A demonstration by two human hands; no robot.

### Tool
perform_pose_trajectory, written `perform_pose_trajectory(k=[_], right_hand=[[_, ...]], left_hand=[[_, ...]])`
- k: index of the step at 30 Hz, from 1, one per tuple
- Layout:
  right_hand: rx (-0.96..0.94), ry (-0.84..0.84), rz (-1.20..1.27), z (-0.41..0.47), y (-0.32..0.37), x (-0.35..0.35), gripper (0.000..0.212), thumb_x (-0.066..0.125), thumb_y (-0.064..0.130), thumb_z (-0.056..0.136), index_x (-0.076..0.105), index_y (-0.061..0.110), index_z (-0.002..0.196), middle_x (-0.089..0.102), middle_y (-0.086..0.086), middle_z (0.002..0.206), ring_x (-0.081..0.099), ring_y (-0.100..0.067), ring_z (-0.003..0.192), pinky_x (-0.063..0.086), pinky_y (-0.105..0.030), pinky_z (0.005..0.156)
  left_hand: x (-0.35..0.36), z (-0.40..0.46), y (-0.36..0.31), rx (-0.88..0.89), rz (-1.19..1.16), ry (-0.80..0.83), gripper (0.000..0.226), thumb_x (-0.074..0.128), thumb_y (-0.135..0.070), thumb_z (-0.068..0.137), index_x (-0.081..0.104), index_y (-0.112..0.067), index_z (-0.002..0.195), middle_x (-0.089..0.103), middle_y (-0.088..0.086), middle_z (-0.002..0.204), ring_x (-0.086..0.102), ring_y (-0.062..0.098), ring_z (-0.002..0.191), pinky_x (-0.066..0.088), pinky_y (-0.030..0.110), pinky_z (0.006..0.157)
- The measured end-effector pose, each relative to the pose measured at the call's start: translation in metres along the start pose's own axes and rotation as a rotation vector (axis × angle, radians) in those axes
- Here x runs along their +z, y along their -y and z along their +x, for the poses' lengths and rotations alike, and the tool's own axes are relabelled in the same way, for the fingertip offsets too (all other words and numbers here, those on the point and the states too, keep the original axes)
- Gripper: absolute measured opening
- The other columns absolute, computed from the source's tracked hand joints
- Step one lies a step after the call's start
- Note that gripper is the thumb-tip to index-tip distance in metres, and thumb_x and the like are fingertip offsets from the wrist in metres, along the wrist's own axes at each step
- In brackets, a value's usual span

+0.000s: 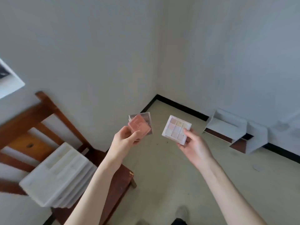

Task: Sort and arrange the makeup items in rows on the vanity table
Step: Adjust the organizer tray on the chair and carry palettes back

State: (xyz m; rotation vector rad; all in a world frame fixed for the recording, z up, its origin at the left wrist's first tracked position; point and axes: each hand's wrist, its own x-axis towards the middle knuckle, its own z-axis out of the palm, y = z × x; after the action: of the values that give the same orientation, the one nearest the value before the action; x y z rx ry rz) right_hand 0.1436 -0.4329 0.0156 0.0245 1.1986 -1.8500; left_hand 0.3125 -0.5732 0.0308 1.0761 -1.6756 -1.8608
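- Both hands are raised over a pale floor (162, 176) in the corner of a room; two plain white walls (97, 54) meet beyond the hands, edged at the bottom by a black skirting strip (181, 107).
- Left of and below the left hand (125, 138) stands one wooden chair (48, 109), its seat carrying one stack of white moulded trays (56, 176).
- To the right of the right hand (194, 148), two grey box-shaped units (235, 127) sit on the floor against the wall.
- Two makeup items are in view, one per hand, held near each other but apart.
- The left hand grips a pink compact in a clear case (140, 125), fingers curled round its lower corner.
- The right hand pinches a white square palette (176, 129) with nine pale pans, thumb on top, fingers beneath.
- Bare floor lies open between and beyond the hands up to the corner; the chair's seat edge runs close under the left forearm.
- No vanity tabletop shows here.
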Motion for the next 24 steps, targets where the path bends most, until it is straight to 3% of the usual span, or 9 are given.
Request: perform_pose_trajectory(k=[3,9,13,16,20,24], right_hand=[[-0.147,-0.105,0.066,-0.032,0.048,-0.054,0.022,0.046,0.006,0.093,0.063,0.019,0.098,0.074,0.001,0.087,0.070,-0.008,0.078,0.047,-0.025,0.070],[-0.368,-0.364,0.072,-0.108,0.124,-0.178,0.022,0.048,0.005,0.092,0.064,0.014,0.105,0.070,-0.005,0.099,0.068,-0.014,0.084,0.049,-0.021,0.066],[-0.485,-0.537,0.119,-0.167,0.164,-0.270,0.021,0.050,0.007,0.092,0.066,0.014,0.104,0.071,-0.006,0.099,0.069,-0.015,0.083,0.047,-0.026,0.071],[-0.555,-0.666,0.156,-0.213,0.182,-0.334,0.020,0.052,0.009,0.092,0.065,0.012,0.107,0.071,-0.007,0.101,0.069,-0.016,0.085,0.048,-0.027,0.073],[-0.632,-0.837,0.242,-0.275,0.196,-0.406,0.018,0.055,0.012,0.091,0.065,0.011,0.105,0.073,-0.004,0.099,0.070,-0.013,0.085,0.049,-0.025,0.070],[-0.714,-0.992,0.362,-0.330,0.204,-0.463,0.014,0.056,0.010,0.090,0.065,0.008,0.101,0.073,-0.005,0.093,0.071,-0.012,0.079,0.051,-0.022,0.064]], left_hand=[[0.075,0.011,-0.022,0.046,0.066,0.181,0.025,0.063,-0.017,0.085,0.061,0.000,0.102,0.071,0.010,0.093,0.067,0.014,0.081,0.054,0.024,0.078],[0.247,-0.007,-0.049,0.094,0.136,0.548,0.047,0.076,-0.044,0.068,0.064,-0.008,0.096,0.071,0.007,0.087,0.067,0.014,0.081,0.054,0.025,0.078],[0.362,-0.036,-0.046,0.083,0.141,0.722,0.041,0.075,-0.042,0.069,0.066,-0.013,0.097,0.071,0.007,0.089,0.067,0.015,0.081,0.051,0.026,0.076],[0.444,-0.061,-0.036,0.066,0.137,0.831,0.026,0.064,-0.034,0.082,0.067,-0.011,0.094,0.072,0.002,0.088,0.066,0.015,0.084,0.049,0.026,0.076],[0.545,-0.106,-0.023,0.033,0.166,1.019,0.024,0.059,-0.027,0.088,0.067,-0.005,0.093,0.070,0.007,0.093,0.065,0.019,0.088,0.050,0.028,0.082],[0.630,-0.150,-0.013,0.010,0.204,1.169,0.021,0.059,-0.024,0.088,0.068,-0.005,0.092,0.070,0.009,0.093,0.064,0.016,0.082,0.049,0.022,0.075]])
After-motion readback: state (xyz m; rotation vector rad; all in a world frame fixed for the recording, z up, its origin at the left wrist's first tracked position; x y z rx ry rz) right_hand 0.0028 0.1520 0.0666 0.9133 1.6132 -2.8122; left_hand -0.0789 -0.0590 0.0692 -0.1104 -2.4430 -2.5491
